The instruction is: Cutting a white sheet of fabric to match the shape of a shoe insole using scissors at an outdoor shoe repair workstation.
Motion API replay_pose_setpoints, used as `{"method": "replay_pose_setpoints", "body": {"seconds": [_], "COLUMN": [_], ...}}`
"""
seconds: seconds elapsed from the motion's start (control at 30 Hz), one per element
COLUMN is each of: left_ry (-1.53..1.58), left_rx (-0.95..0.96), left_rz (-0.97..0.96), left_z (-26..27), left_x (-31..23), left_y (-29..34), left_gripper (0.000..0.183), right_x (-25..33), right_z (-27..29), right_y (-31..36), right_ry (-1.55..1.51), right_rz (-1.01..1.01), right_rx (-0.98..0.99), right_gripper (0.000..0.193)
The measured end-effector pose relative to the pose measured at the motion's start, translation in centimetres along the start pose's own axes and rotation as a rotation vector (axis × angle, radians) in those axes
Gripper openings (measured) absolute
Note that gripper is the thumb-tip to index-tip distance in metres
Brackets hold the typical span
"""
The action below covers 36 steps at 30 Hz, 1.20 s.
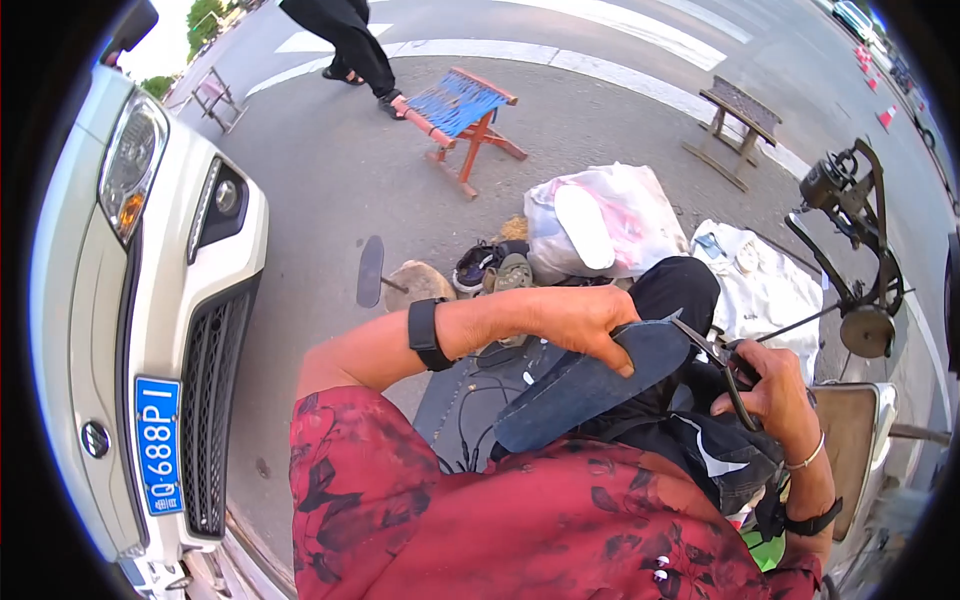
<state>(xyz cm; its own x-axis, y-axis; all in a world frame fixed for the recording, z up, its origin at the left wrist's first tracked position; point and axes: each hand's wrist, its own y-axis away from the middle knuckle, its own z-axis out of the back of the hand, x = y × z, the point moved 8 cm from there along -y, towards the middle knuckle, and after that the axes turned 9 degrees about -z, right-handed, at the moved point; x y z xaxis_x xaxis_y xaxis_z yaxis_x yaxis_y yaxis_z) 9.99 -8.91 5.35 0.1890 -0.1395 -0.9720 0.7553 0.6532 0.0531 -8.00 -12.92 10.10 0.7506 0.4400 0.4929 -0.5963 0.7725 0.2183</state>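
A long, dark blue-grey sole-shaped piece of sheet (595,395) lies slanted over my lap. My left hand (592,325) grips its upper edge, thumb on top and fingers hidden beneath. With my right hand (772,388) I hold a pair of scissors (704,345), fingers wrapped round the dark handles. The blades meet the far right end of the sheet, where a thin pointed strip stands partly away from the edge. Beneath my hands are my black trousers (682,288) and a black cloth with a white stripe (708,448).
A white car (75,330) stands close on the left. Ahead are a white plastic bag (640,215) with a white insole (583,228), several shoes (480,265), and a metal shoe anvil (371,272). Folding stools (455,105) stand beyond; a hand-cranked sewing machine (868,225) is right. A person's legs (350,45) pass behind.
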Motion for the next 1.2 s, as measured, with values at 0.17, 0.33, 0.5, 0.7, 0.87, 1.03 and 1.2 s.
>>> {"method": "replay_pose_setpoints", "body": {"seconds": [0.17,0.33,0.5,0.7,0.87,1.03,1.2], "left_ry": [0.005,-0.015,-0.063,0.223,0.474,0.615,0.645], "left_rx": [-0.245,-1.107,-1.838,-1.917,-1.74,-1.455,-1.306], "left_rz": [0.093,0.195,0.078,0.008,-0.217,-0.377,-0.435], "left_z": [0.5,10.8,13.7,10.3,10.4,9.7,8.5], "left_x": [2.9,1.0,9.7,15.4,13.2,8.5,6.0], "left_y": [7.6,21.9,38.6,35.9,24.0,13.3,6.9], "left_gripper": [0.031,0.032,0.027,0.026,0.029,0.027,0.027], "right_x": [2.4,4.5,7.2,7.4,7.3,5.6,5.2], "right_z": [-3.5,-6.4,-13.4,-14.0,-13.7,-13.4,-9.0], "right_y": [-2.7,-1.5,-0.5,-0.1,0.7,1.3,3.0], "right_ry": [-0.079,0.138,0.339,0.326,0.411,0.525,0.249], "right_rz": [-0.015,0.067,0.347,0.321,0.453,0.45,0.427], "right_rx": [0.07,0.033,0.204,0.125,-0.008,-0.182,-0.353], "right_gripper": [0.054,0.045,0.045,0.042,0.041,0.036,0.037]}}
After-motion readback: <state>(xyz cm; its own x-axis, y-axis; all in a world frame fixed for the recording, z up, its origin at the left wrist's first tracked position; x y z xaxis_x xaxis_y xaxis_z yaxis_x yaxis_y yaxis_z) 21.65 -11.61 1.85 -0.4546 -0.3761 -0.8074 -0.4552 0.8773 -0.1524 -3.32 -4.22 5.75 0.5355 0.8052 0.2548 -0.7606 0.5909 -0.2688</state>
